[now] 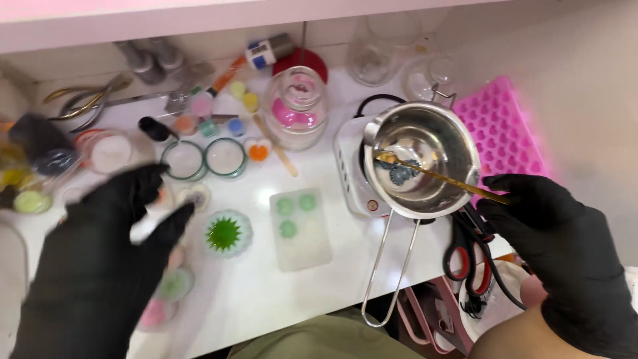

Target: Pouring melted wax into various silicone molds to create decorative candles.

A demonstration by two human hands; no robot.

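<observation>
White worktop [266, 292] — crowded with jars — under a pink shelf [199, 20].

Both hands wear matt black rubbery gloves: left hand [100, 259], right hand [565, 246]. At centre right, a shiny polished steel melting pot [425, 156] with a wire handle. Upper right, a pink matt silicone mould [508, 129]. The smooth white worktop [266, 292] looks glossy.

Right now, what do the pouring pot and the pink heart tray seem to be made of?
Pouring pot: looks like polished steel, since it shines and mirrors light. Pink heart tray: probably soft silicone, matte with moulded cavities; the look alone cannot confirm it.
</observation>
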